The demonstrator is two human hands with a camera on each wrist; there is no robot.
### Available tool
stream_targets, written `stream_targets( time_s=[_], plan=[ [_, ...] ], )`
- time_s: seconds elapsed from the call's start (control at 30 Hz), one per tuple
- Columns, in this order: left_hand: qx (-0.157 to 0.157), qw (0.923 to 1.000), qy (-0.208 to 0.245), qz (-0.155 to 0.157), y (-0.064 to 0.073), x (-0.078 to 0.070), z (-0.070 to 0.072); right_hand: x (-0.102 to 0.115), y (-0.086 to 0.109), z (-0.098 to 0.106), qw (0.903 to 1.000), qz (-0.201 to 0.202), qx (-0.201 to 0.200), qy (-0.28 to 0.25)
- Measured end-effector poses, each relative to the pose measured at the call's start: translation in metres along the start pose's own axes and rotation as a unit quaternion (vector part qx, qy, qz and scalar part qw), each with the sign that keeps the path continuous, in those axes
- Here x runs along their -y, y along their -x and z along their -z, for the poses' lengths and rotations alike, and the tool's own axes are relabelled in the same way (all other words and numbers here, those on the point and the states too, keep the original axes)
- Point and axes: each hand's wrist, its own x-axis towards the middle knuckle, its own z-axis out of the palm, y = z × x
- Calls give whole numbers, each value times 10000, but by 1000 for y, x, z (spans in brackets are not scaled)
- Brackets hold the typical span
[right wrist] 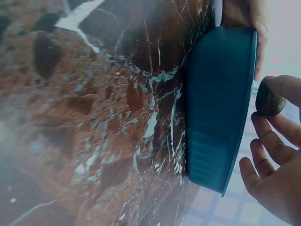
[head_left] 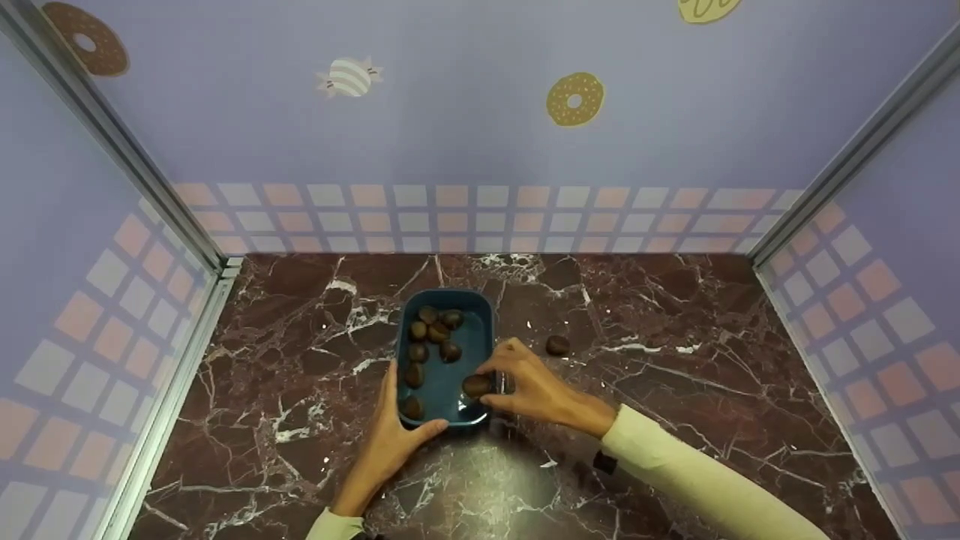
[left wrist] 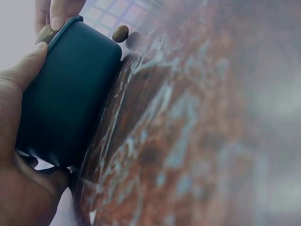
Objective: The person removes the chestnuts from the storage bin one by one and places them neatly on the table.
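A blue-green rectangular dish [head_left: 439, 394] stands on the marbled surface. My left hand [head_left: 394, 435] grips its near left corner, thumb over the near rim and fingers along the left wall. Between the thumb and fingers of my right hand [head_left: 532, 386] a brown chestnut [head_left: 475, 386] is pinched, above the dish's near right part. The right wrist view shows this chestnut [right wrist: 270, 100] just over the rim of the dish [right wrist: 218, 103]. Several chestnuts [head_left: 450, 351] lie in the dish, mostly along its left side and far end.
One loose chestnut [head_left: 557, 345] lies on the marbled tabletop [head_left: 675, 420], right of the dish. A lilac back wall [head_left: 465, 135] with printed sweets and side panels [head_left: 862, 300] close in the surface on three sides.
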Motion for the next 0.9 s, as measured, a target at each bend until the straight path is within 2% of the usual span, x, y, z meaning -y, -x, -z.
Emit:
stream_targets(
  time_s=[0.33,0.6,0.77,0.9],
  plan=[
    [-125,9999,-36,-111,0,0,0,-7,18,16,9994,-25,-352,-63],
    [-155,9998,-133,-88,0,0,0,-15,30,37,9969,-583,-475,-241],
    [-131,9996,-242,-51,1,0,1,-27,40,49,9950,-674,-728,-136],
    [-109,9997,-215,-17,1,0,1,-39,48,58,9910,-960,-926,-53]
  ],
)
